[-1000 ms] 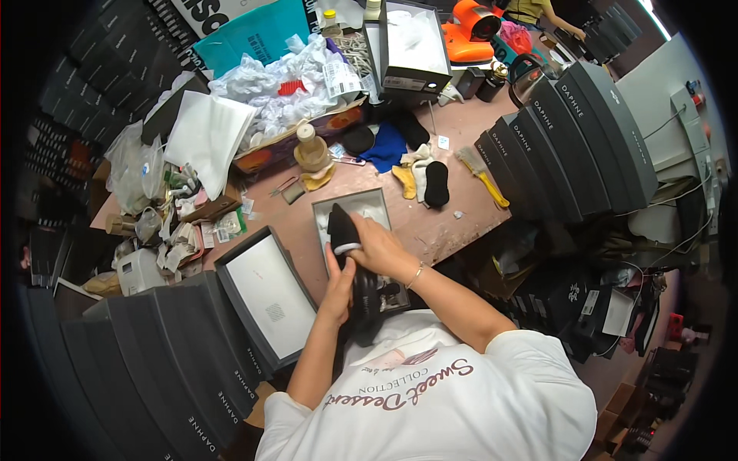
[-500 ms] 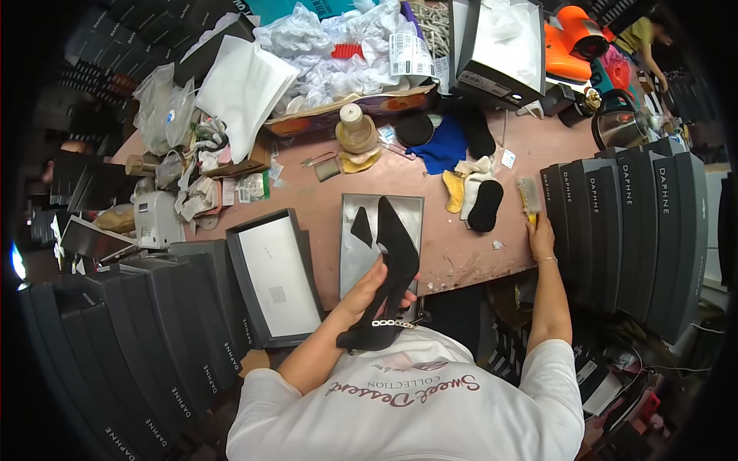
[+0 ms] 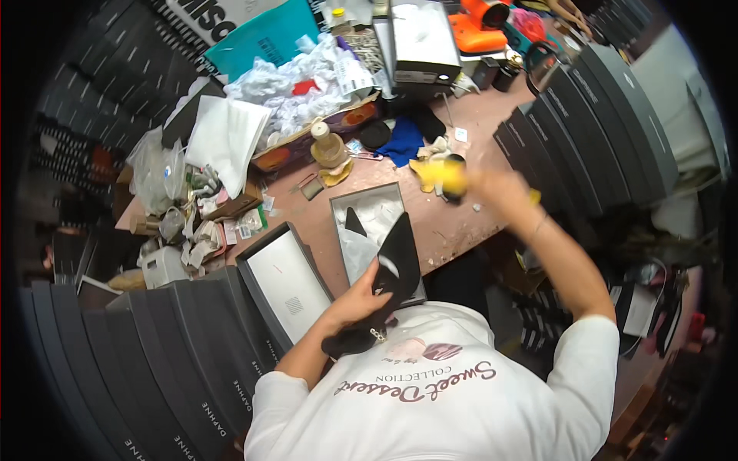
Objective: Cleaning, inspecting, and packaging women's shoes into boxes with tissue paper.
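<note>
My left hand (image 3: 360, 300) grips a black pointed-toe shoe (image 3: 396, 261), toe pointing away from me, with a silvery chain near its ankle end by my shirt. Behind it lies an open grey shoebox (image 3: 336, 219) with white tissue paper and a second black pointed piece, probably the other shoe, mostly covered. To the right, above the table, my right hand (image 3: 500, 194) is closed around a brush (image 3: 442, 177) with a yellow handle. Motion smears both hand and brush. Beneath the brush are a yellow cloth and a black pad, partly hidden.
A grey box lid (image 3: 284, 280) leans left of the shoebox. Stacked dark shoeboxes stand at left (image 3: 161, 338) and right (image 3: 592, 123). Further back are a glue-like bottle (image 3: 327, 146), a blue cloth (image 3: 403, 142), a carton of crumpled paper (image 3: 292, 92) and an orange device (image 3: 477, 34).
My right hand has lifted the brush from beside the right-hand boxes and swung it leftward, toward the shoe. The shoe stays in my left hand, slightly turned. The view has rotated.
</note>
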